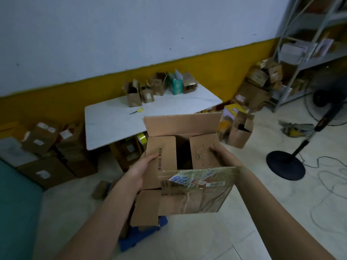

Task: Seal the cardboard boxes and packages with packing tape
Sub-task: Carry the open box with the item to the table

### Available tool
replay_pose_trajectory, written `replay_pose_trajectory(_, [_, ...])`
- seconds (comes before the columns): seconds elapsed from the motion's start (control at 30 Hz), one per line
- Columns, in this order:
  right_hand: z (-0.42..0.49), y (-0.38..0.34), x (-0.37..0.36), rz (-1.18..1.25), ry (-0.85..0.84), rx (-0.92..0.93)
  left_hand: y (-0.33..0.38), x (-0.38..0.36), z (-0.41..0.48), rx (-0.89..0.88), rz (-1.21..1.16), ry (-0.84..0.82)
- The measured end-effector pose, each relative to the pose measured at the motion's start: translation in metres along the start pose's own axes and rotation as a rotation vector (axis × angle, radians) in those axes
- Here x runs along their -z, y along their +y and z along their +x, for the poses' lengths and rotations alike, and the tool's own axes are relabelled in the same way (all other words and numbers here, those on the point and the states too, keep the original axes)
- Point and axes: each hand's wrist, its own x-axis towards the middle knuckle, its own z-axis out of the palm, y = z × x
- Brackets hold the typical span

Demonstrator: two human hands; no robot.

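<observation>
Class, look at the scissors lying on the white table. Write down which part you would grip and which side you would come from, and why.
Grip the scissors by the yellow handles, reaching down from the near side of the table. They lie flat with the blades pointing left, and small boxes stand close behind them.

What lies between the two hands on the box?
In the head view, the left hand and right hand each grip the cardboard box at an inner flap; between the flaps lies a dark gap.
</observation>
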Motion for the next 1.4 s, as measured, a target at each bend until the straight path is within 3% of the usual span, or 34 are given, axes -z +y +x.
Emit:
replay_pose_trajectory(0.8, [0.336, -0.151, 0.039, 0.014, 0.080, 0.019, 0.214, -0.114, 0.328, 0.003, 0.088, -0.147])
replay_pose_trajectory(1.1, [0.474, -0.211, 0.099, -0.063, 0.043, -0.054, 0.247, -0.189, 0.434, -0.007, 0.036, -0.041])
replay_pose_trajectory(1.4, [0.612, -0.292, 0.164, -0.168, -0.112, -0.091, 0.271, -0.287, 0.521, -0.034, -0.036, 0.128])
